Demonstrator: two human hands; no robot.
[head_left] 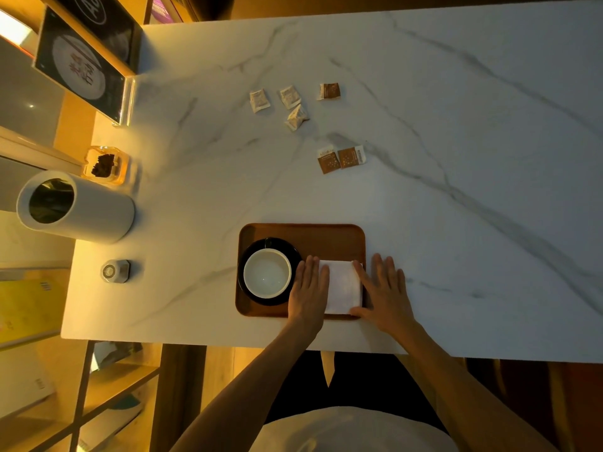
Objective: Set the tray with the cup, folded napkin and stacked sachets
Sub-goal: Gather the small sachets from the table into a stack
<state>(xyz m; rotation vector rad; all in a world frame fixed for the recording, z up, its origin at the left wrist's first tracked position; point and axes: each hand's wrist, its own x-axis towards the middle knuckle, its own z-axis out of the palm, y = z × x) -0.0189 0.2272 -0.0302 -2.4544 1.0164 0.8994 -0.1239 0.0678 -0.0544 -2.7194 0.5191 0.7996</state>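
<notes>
Napkin (342,287): plain white folded rectangle, flat on the right half of the tray (326,239). Long axis roughly 12–6, short edges facing 12 and 6. Left hand (308,288) lies flat on its 9 o'clock edge, fingers straight and together, gripping nothing. Right hand (381,288) is flat at the 3 o'clock edge, fingers straight and slightly spread, thumb on the napkin's 5 o'clock corner, the rest past the tray rim over the table (456,158). At 9 of the napkin: white cup (267,272), empty, upright on a black saucer (249,252). Tray is brown wood, long axis 3–9. Toward 12, well apart from the tray: three pale sachets (289,96) and three brown sachets (351,157), loose on the table. White canister (98,216) at 9–10.
</notes>
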